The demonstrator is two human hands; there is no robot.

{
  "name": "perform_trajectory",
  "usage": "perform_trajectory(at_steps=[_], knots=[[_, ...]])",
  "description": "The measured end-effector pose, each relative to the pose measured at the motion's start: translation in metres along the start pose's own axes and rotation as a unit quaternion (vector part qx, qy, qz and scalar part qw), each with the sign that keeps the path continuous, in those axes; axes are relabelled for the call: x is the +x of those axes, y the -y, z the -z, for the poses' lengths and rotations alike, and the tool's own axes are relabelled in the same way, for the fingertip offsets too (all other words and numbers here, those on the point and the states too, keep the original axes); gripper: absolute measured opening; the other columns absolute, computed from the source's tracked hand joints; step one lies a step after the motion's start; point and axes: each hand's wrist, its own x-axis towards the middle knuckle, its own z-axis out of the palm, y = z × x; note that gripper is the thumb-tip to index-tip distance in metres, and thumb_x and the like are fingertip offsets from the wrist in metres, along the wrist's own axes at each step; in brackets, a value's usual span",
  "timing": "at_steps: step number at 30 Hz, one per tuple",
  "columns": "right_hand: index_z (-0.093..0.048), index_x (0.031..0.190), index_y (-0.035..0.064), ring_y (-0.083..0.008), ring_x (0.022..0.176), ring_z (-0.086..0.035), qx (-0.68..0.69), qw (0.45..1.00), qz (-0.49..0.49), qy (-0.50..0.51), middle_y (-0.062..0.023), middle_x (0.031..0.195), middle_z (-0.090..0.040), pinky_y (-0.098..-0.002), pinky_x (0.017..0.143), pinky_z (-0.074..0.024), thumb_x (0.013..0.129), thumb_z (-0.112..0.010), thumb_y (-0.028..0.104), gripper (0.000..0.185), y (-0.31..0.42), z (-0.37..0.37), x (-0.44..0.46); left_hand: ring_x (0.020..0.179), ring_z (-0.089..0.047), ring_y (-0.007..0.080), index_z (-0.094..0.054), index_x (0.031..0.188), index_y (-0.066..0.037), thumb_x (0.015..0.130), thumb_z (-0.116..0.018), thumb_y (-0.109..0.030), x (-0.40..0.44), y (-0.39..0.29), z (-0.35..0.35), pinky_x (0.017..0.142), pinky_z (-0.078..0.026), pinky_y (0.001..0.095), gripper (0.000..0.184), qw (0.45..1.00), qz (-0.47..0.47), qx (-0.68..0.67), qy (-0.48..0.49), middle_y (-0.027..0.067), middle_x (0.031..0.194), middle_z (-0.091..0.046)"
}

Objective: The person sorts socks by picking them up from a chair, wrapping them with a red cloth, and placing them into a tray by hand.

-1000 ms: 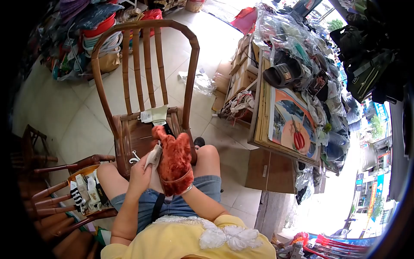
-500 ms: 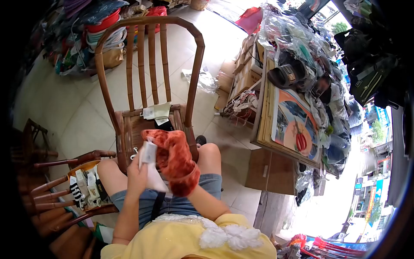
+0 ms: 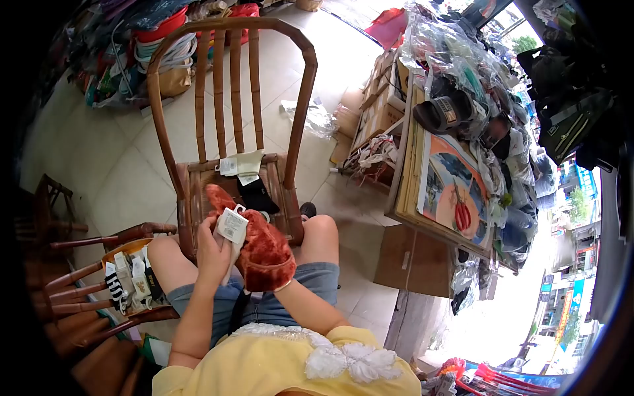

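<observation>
My left hand (image 3: 212, 254) is closed on a pale sock with a white paper label (image 3: 232, 226) and a small hook at its top. A rust-red plush covering (image 3: 267, 254), like a mitt or a fuzzy sock, is pulled over my right hand, with its edge round the wrist. The fingers inside are hidden. The plush lies against the label, and a tip of it shows beyond my left hand. On the bamboo chair seat (image 3: 191, 198) in front of me lie a cream sock (image 3: 249, 162) with a label and a black sock (image 3: 259, 196).
Left of my thigh, several labelled socks (image 3: 137, 284) lie on another chair. At right stands a table (image 3: 403, 191) with red-handled scissors (image 3: 462, 212) and bagged shoes (image 3: 439, 113). A cardboard box (image 3: 416, 261) sits below. Clear plastic (image 3: 310, 117) lies on the floor.
The label has turned to face me, and the pale sock hangs more upright beside the plush. The plush-covered hand has shifted slightly downward, uncovering more of the black sock on the chair.
</observation>
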Motion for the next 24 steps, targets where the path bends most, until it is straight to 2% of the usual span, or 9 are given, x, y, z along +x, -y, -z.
perform_trajectory(at_steps=[1,3,5,6,8,13,17,20,24], knots=[[-0.04,0.131,0.0059,-0.018,0.114,-0.049,0.125,0.992,-0.012,0.003,-0.0088,0.126,-0.049,-0.0296,0.103,-0.033,0.09,-0.045,0.01,0.041,-0.032,-0.002,0.002,0.114,-0.047,0.0351,-0.044,0.123,-0.002,0.078,-0.051,0.002,-0.001,-0.004,-0.004,0.099,-0.034,0.0424,0.046,0.987,-0.088,0.098,-0.095,0.0208,0.121,-0.049],[-0.04,0.131,0.0054,-0.0179,0.114,-0.049,0.219,0.975,-0.034,-0.005,-0.0092,0.126,-0.049,-0.0296,0.103,-0.0333,0.09,-0.044,0.009,0.041,-0.063,-0.004,-0.002,0.126,-0.038,0.0336,-0.038,0.132,0.0,0.074,-0.045,0.008,-0.004,0.007,-0.005,0.106,-0.027,0.0404,0.059,0.979,-0.173,0.107,-0.023,0.0193,0.133,-0.042],[-0.04,0.131,0.0053,-0.0181,0.114,-0.049,0.028,0.999,-0.038,-0.026,-0.0094,0.126,-0.049,-0.0297,0.102,-0.0336,0.091,-0.044,0.009,0.04,-0.054,-0.004,-0.019,0.128,-0.036,0.0287,-0.032,0.138,-0.002,0.073,-0.046,0.005,-0.002,0.035,-0.02,0.108,-0.024,0.0381,0.067,0.962,-0.037,-0.263,0.063,0.0145,0.137,-0.041],[-0.04,0.131,0.0052,-0.0182,0.114,-0.049,-0.05,0.998,-0.026,-0.026,-0.0096,0.126,-0.049,-0.0298,0.102,-0.0337,0.091,-0.044,0.009,0.04,-0.05,-0.005,-0.025,0.128,-0.036,0.0287,-0.032,0.138,-0.002,0.073,-0.046,0.005,-0.008,0.04,-0.022,0.108,-0.024,0.0381,0.067,0.962,-0.036,-0.265,0.063,0.0145,0.137,-0.041],[-0.04,0.13,0.0051,-0.0184,0.114,-0.049,-0.129,0.991,-0.012,-0.031,-0.0098,0.126,-0.049,-0.0299,0.102,-0.0341,0.091,-0.044,0.009,0.04,-0.045,-0.004,-0.025,0.129,-0.035,0.0229,-0.03,0.139,0.0,0.079,-0.048,-0.001,-0.019,0.03,-0.023,0.108,-0.024,0.0358,0.063,0.856,0.093,-0.502,0.085,0.0111,0.138,-0.038],[-0.04,0.129,0.0048,-0.019,0.114,-0.049,-0.043,0.996,-0.062,-0.056,-0.0104,0.126,-0.049,-0.0301,0.102,-0.0348,0.092,-0.044,0.01,0.039,-0.044,0.021,0.016,0.121,-0.043,0.0189,-0.034,0.136,0.003,0.089,-0.047,-0.011,-0.042,0.015,-0.022,0.103,-0.032,0.0317,0.05,0.91,0.077,-0.405,0.037,0.012,0.132,-0.044],[-0.04,0.129,0.0046,-0.0194,0.114,-0.049,-0.058,0.997,-0.038,-0.045,-0.0109,0.125,-0.049,-0.0303,0.101,-0.0354,0.092,-0.044,0.011,0.038,-0.025,0.01,0.003,0.093,-0.058,0.0164,-0.05,0.12,-0.001,0.093,-0.045,-0.016,-0.015,0.033,-0.002,0.075,-0.05,0.0295,0.031,0.885,0.18,-0.429,-0.038,0.0107,0.109,-0.058],[-0.04,0.128,0.0045,-0.0197,0.114,-0.049,-0.239,0.97,0.044,-0.011,-0.0113,0.125,-0.049,-0.0304,0.101,-0.0359,0.092,-0.044,0.011,0.037,-0.027,-0.014,-0.011,0.102,-0.056,0.0183,-0.044,0.128,-0.001,0.092,-0.05,-0.018,-0.027,0.03,-0.022,0.088,-0.046,0.029,0.04,0.814,0.246,-0.526,0.013,0.0087,0.119,-0.054],[-0.04,0.128,0.0043,-0.0201,0.113,-0.049,-0.092,0.994,-0.045,-0.043,-0.0118,0.125,-0.049,-0.0306,0.1,-0.0365,0.093,-0.045,0.012,0.036,-0.032,0.015,0.02,0.113,-0.051,0.0205,-0.04,0.133,0.0,0.076,-0.042,0.003,-0.039,0.023,-0.013,0.098,-0.039,0.0282,0.057,0.854,0.195,-0.472,0.102,0.0116,0.125,-0.051]])
